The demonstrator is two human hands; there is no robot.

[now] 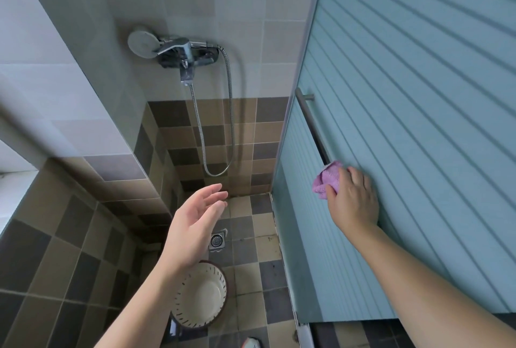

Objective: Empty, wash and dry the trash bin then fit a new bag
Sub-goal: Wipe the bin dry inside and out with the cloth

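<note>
A cream slotted trash bin [199, 296] stands upright and empty on the tiled shower floor, low in the centre. My left hand [195, 225] hovers above it, fingers apart, holding nothing. My right hand [353, 199] is pressed against the frosted glass door [405, 124] and grips a pink cloth [326, 179] at the lower end of the door's metal handle bar [312, 124].
A chrome shower mixer tap [181, 53] with a shower head and hanging hose [230, 113] is on the far wall. A floor drain [216, 241] lies beyond the bin. Tiled walls close the left side; the glass door closes the right.
</note>
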